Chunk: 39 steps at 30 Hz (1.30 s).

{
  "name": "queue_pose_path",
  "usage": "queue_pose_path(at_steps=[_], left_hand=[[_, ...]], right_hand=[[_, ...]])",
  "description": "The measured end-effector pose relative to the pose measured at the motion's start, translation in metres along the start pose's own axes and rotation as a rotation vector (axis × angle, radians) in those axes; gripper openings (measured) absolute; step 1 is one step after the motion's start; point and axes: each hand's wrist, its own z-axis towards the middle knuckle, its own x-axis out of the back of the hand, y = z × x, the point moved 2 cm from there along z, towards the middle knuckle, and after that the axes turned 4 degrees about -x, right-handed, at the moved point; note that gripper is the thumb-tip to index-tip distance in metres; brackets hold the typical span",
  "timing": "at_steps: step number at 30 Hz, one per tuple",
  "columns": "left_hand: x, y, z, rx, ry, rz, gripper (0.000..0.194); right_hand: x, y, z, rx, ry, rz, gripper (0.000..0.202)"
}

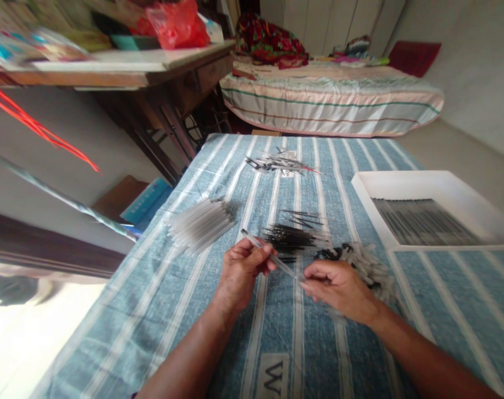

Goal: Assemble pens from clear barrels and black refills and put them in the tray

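My left hand [242, 269] is closed round a clear pen [285, 269] with a dark upper end, held at a slant above the table. The fingertips of my right hand [339, 285] pinch together at the pen's lower end; any small part between them is hidden. Just beyond my hands lies a pile of thin black pen refills [291, 237]. A heap of clear and black pen caps [366, 266] sits behind my right hand, partly covered by it. To the left is a stack of translucent pen barrels [202, 224].
A white tray [405, 180] at the right holds a row of dark-filled pens [422, 221]. Loose pens and parts [283, 162] lie at the far end of the striped tablecloth [218, 321]. A wooden desk [152, 77] stands left, a bed [330, 102] behind.
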Motion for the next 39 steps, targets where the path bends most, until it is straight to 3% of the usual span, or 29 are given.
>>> queue_pose_path(at_steps=[12, 22, 29, 39], left_hand=[[-0.007, -0.008, -0.002, 0.020, -0.050, 0.010, 0.019], [-0.008, -0.017, -0.003, 0.075, -0.004, -0.033, 0.023], [-0.008, -0.013, -0.003, 0.077, -0.035, 0.005, 0.018], [-0.017, -0.014, -0.005, 0.073, -0.128, 0.110, 0.019]], right_hand=[[-0.004, 0.001, 0.003, 0.079, 0.067, -0.087, 0.014], [-0.009, 0.006, 0.002, 0.147, 0.176, -0.139, 0.019], [-0.011, -0.002, 0.009, 0.128, 0.116, -0.097, 0.019], [-0.003, -0.019, 0.019, 0.445, 0.230, -0.462, 0.022]])
